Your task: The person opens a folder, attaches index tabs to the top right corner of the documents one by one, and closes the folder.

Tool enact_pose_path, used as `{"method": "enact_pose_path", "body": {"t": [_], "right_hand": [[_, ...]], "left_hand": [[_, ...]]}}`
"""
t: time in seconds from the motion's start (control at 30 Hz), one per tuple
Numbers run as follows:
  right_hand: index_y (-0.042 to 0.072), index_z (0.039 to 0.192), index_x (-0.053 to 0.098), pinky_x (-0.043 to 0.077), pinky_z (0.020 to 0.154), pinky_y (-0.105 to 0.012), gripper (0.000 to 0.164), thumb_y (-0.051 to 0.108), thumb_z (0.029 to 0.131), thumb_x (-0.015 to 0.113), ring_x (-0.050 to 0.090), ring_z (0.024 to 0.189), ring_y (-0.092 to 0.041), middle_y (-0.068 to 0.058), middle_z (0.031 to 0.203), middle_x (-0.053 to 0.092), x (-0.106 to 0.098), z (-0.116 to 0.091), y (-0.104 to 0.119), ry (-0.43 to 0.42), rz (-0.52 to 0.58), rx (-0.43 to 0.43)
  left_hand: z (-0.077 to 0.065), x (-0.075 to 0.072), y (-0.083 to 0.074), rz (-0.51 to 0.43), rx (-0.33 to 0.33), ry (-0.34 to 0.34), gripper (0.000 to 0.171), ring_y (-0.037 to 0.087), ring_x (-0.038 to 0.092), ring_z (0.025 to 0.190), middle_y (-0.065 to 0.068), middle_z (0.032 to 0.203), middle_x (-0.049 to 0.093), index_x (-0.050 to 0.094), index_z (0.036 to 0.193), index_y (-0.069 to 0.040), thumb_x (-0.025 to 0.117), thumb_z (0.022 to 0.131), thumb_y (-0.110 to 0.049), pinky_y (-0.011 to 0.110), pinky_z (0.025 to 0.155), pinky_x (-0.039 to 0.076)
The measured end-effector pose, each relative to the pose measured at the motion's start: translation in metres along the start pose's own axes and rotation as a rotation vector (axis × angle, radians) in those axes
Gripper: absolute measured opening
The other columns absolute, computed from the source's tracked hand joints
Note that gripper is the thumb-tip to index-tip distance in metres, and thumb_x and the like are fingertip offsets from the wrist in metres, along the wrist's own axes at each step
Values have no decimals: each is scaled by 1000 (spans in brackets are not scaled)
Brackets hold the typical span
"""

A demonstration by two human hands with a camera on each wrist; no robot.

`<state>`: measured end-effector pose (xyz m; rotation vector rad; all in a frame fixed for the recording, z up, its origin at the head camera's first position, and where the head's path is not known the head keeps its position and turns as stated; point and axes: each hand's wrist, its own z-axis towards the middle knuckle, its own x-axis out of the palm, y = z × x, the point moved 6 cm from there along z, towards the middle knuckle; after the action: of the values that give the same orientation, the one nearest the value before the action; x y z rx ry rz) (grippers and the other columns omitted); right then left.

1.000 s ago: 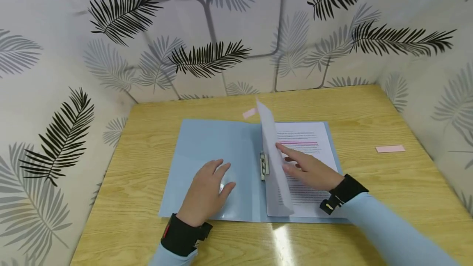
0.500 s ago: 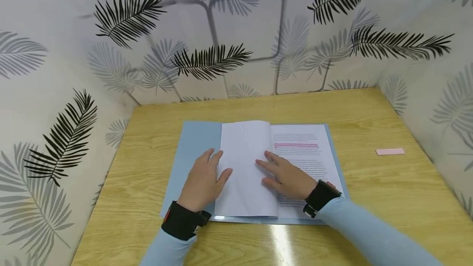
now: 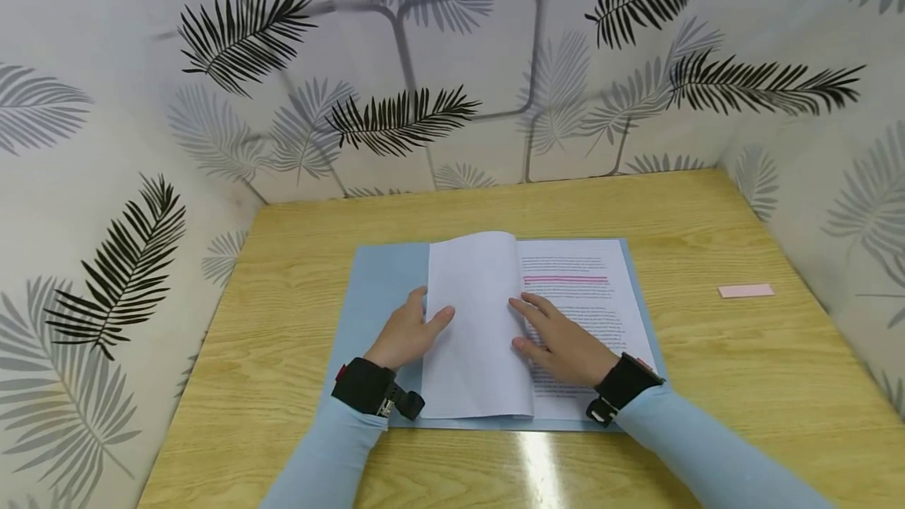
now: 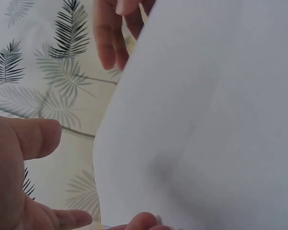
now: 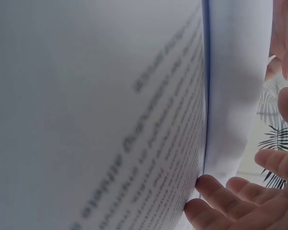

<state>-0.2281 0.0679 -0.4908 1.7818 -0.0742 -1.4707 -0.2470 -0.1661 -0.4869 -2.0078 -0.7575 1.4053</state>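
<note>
An open light-blue folder (image 3: 375, 277) lies on the table. Printed sheets fill its right side, the top one (image 3: 576, 289) crossed by pink marked lines. A turned-over sheet (image 3: 474, 281), blank side up, curves over the left side and covers the fold. My left hand (image 3: 406, 332) is at that sheet's left edge, thumb spread apart from the fingers; some fingertips are hidden. In the left wrist view the thumb stands off the paper. My right hand (image 3: 566, 344) lies over the printed page, fingers extended to the turned sheet's right edge near the fold.
A pink paper strip (image 3: 745, 290) lies on the wooden table (image 3: 714, 383) to the right of the folder. Behind and at the sides, the table meets a leaf-patterned covering (image 3: 467, 45).
The upright sheet has gone over to the left and covers the metal clip. My right hand moved left; my left hand shifted to the sheet's edge. A pink strip behind the folder no longer shows.
</note>
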Motion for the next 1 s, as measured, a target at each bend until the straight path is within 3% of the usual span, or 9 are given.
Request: {"method": "enact_pose_path", "body": {"t": [0.17, 0.3, 0.4, 0.5, 0.6, 0.77, 0.9, 1.0], "right_hand": [[11, 149, 34, 38, 103, -49, 68, 42, 94, 60, 39, 134, -33, -17, 153, 29, 0, -2, 4, -57, -45, -40], [13, 148, 39, 36, 104, -51, 94, 64, 75, 71, 35, 136, -33, -16, 154, 28, 4, -13, 27, -126, -191, -227], [19, 150, 35, 33, 102, -59, 109, 72, 63, 73, 24, 141, -32, -11, 158, 19, 16, -25, 51, -76, -269, -369], [23, 150, 33, 34, 99, -62, 101, 60, 68, 78, 19, 143, -29, -5, 160, 14, 25, -34, 65, -12, -308, -424], [22, 148, 36, 37, 98, -61, 87, 37, 75, 81, 24, 141, -28, -7, 157, 21, 26, -40, 71, -35, -355, -445], [16, 144, 43, 44, 92, -55, 68, 15, 80, 64, 38, 133, -29, -12, 149, 37, 20, -50, 74, -187, -367, -524], [11, 143, 45, 45, 89, -45, 58, 16, 86, 38, 44, 126, -28, -16, 145, 42, 12, -60, 76, -337, -338, -555], [4, 142, 45, 39, 96, -39, 60, 16, 84, 32, 46, 122, -30, -20, 143, 43, 3, -69, 73, -458, -301, -518]], "left_hand": [[-1, 0, -4, -61, -45, -32, 81, 35, 44, 130, 20, 146, 41, 26, 150, -5, 55, 93, -53, 55, 99, 40], [-2, -6, -5, -35, -31, -103, 76, 34, 39, 134, 20, 147, 39, 29, 148, -1, 55, 94, -48, 54, 102, 38], [-4, -13, -5, 6, -17, -151, 73, 35, 39, 134, 21, 146, 40, 31, 146, 1, 54, 95, -46, 54, 101, 39], [-7, -19, -5, 27, -10, -169, 73, 36, 40, 133, 22, 145, 41, 32, 146, 2, 53, 96, -46, 55, 100, 39], [-9, -22, -5, 32, 4, -156, 73, 37, 41, 132, 23, 145, 41, 31, 146, 2, 51, 96, -47, 55, 100, 39], [-13, -28, -3, 23, 15, -132, 70, 37, 47, 126, 25, 139, 46, 32, 146, 1, 48, 98, -47, 53, 98, 41], [-14, -23, -3, -6, 24, -66, 70, 35, 50, 123, 24, 135, 52, 32, 147, -2, 42, 99, -52, 51, 96, 42], [-15, -11, -10, -40, 52, 11, 73, 33, 52, 122, 22, 131, 55, 31, 147, -3, 35, 99, -57, 49, 98, 41]]}}
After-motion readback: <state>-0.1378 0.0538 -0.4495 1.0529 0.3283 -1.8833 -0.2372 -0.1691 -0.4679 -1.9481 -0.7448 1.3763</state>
